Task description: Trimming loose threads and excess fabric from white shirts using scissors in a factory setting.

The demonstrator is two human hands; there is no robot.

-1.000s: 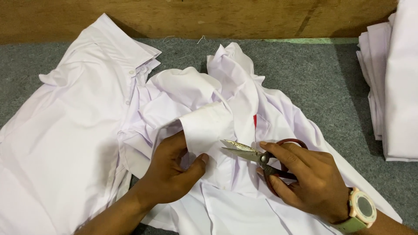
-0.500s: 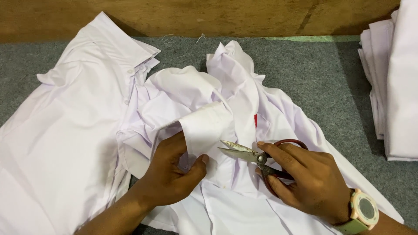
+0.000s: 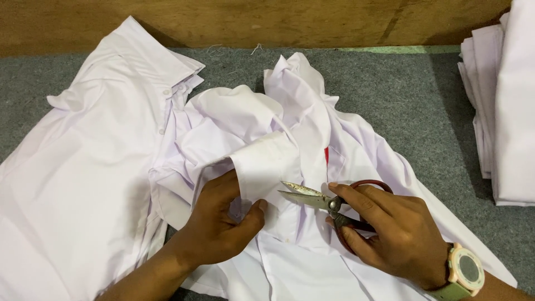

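Shirt cuff [image 3: 266, 167] pinched by left hand [image 3: 220, 220]; right hand [image 3: 393, 234] holds scissors [image 3: 329, 203].

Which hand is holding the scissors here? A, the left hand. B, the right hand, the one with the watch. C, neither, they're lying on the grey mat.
B: the right hand, watch on its wrist, grips the red-handled scissors, while the left hand pinches the white shirt cuff.

A stack of folded white cloth [image 3: 510, 111] lies on grey carpet [image 3: 401, 95].
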